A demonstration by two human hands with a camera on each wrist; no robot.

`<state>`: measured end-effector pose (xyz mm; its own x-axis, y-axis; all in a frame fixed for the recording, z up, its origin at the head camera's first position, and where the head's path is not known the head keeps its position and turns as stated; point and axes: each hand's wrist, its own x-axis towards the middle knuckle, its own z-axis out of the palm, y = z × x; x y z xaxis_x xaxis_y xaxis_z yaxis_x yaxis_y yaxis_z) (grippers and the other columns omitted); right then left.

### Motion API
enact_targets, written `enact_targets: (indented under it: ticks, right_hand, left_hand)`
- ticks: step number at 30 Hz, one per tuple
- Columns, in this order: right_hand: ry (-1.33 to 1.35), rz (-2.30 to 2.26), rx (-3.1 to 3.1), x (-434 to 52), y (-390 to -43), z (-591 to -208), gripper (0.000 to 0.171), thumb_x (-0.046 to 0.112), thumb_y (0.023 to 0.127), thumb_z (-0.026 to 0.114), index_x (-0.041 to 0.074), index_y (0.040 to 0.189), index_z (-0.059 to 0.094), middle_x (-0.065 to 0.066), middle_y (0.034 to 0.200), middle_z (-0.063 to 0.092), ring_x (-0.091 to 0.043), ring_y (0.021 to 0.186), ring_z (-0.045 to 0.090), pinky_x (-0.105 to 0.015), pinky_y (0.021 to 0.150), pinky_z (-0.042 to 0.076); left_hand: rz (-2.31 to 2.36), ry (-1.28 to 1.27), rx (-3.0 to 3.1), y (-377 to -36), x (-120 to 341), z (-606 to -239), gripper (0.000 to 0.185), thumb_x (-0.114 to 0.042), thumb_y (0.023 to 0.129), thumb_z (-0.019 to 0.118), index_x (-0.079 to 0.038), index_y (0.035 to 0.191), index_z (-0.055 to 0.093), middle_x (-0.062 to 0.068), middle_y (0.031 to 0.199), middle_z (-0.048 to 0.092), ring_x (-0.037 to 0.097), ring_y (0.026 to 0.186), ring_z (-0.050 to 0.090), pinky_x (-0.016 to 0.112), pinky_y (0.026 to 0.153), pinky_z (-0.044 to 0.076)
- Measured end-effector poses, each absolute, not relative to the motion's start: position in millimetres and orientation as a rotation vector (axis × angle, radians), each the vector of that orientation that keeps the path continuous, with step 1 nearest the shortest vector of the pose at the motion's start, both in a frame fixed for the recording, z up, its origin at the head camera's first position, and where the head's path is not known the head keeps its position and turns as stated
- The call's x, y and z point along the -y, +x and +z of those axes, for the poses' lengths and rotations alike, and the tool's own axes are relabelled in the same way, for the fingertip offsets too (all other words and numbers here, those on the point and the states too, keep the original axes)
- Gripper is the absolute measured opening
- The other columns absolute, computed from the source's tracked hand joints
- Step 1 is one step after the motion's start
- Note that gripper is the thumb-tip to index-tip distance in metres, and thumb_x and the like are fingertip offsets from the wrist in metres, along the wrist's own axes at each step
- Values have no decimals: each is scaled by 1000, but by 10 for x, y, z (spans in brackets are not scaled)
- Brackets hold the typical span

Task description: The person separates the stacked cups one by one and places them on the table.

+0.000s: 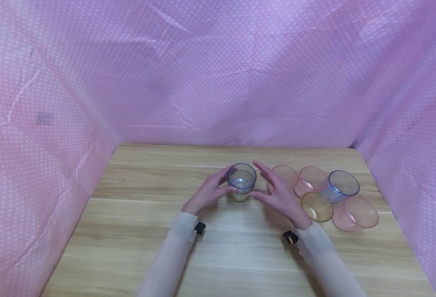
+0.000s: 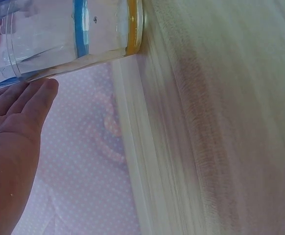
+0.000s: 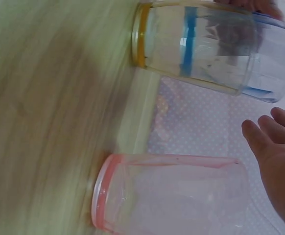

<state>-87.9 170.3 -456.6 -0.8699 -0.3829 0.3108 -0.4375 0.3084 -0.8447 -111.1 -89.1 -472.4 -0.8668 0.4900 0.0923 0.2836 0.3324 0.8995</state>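
A clear blue-tinted cup [image 1: 242, 180] sits nested in a yellow-tinted cup [image 1: 241, 198], and the pair stands upright on the table. My left hand [image 1: 213, 189] holds the stack from its left side, thumb in front and fingers round the back. In the left wrist view, those fingertips [image 2: 47, 85] touch the upper wall. To the right of the stack, my right hand [image 1: 280, 197] is spread with fingers and thumb apart, holding nothing. The right wrist view shows a gap between its fingertips [image 3: 250, 131] and the blue cup [image 3: 188, 41].
Right of my right hand stand several cups: pink ones [image 1: 287, 175] [image 3: 177, 196], another pink one [image 1: 313, 178], a blue one [image 1: 343, 184], a yellow one [image 1: 319, 207] and a front pink one [image 1: 362, 212]. The wooden table [image 1: 136, 231] meets pink dotted cloth [image 1: 218, 82] behind and at both sides.
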Motion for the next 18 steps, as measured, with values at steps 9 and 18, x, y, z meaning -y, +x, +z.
enact_targets:
  ticks: [9, 18]
  right_hand:
    - [738, 1755, 2600, -1637, -970, -4540, 88, 21, 88, 85, 7, 160, 36, -9, 164, 38, -36, 145, 44, -42, 121, 37]
    - [754, 1697, 2687, -1604, -1031, -4548, 88, 23, 89, 85, 3, 159, 35, -16, 162, 40, -36, 146, 41, -45, 122, 36]
  left_hand:
    - [1559, 683, -2394, -1102, 897, -4737, 79, -31, 95, 75, -13, 162, 36, 7, 160, 45, 24, 144, 47, 31, 121, 37]
    - [1585, 652, -2354, -1092, 906, -4754, 83, -23, 95, 77, -10, 163, 31, 11, 162, 41, 28, 143, 47, 35, 119, 41]
